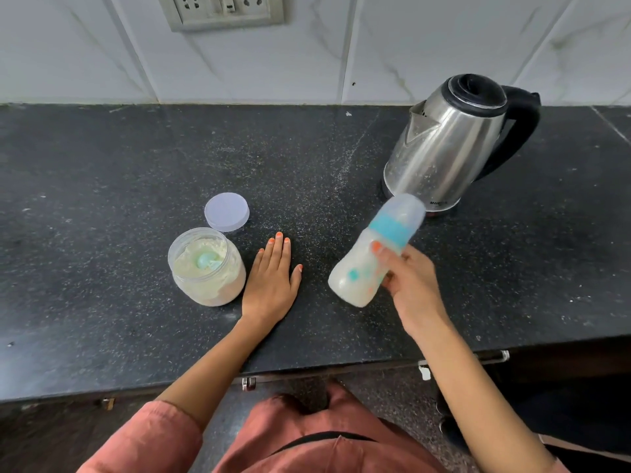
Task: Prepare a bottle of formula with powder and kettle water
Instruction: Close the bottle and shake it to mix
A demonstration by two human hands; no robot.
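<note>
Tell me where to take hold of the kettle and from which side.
Grip the kettle by its black loop handle, coming from the right. The handle arches off the right side, opposite the spout that points left, and leaves a gap for fingers. The right hand is nearest, but it holds the bottle now.

teal-banded bottle point(368, 264), speckled black counter point(136, 165)

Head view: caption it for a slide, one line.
Right hand holds a capped, milky bottle tilted above the counter; left hand rests flat beside the open powder jar.
</note>
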